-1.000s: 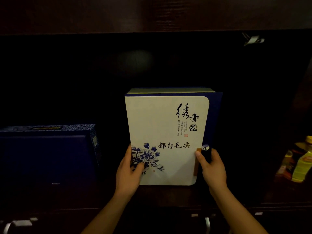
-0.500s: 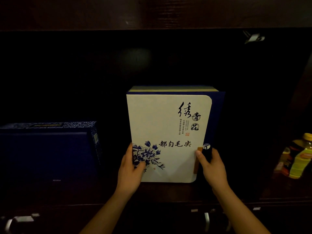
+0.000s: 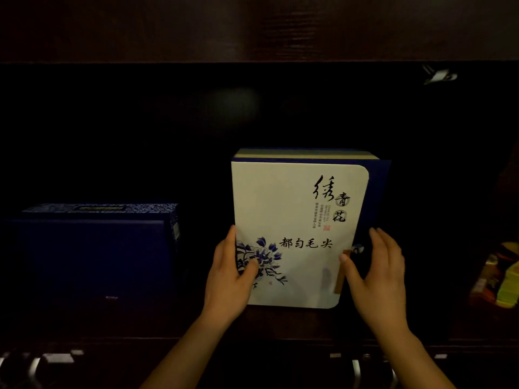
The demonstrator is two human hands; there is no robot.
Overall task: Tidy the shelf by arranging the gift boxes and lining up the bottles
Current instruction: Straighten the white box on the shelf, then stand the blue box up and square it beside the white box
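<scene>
A white gift box (image 3: 292, 209) with blue flowers, black calligraphy and dark blue sides stands upright on the dark wooden shelf (image 3: 280, 324). My left hand (image 3: 233, 276) grips its lower left edge, thumb on the flower print. My right hand (image 3: 376, 276) holds its lower right edge, thumb on the front by a small tan clasp, fingers spread along the blue side. A dark blue gift box (image 3: 95, 254) stands to the left, apart from the white one. Bottles (image 3: 502, 279) with yellow and orange labels show dimly at the far right edge.
The shelf compartment is very dark, with a wooden board (image 3: 252, 26) above it. A small metal clip (image 3: 439, 75) hangs at the upper right. Metal handles (image 3: 356, 370) sit below the shelf's front edge. A dark gap separates the two boxes.
The white box has shifted slightly right and up in view. My right hand's fingers have spread wider along its blue side. The left hand keeps its hold.
</scene>
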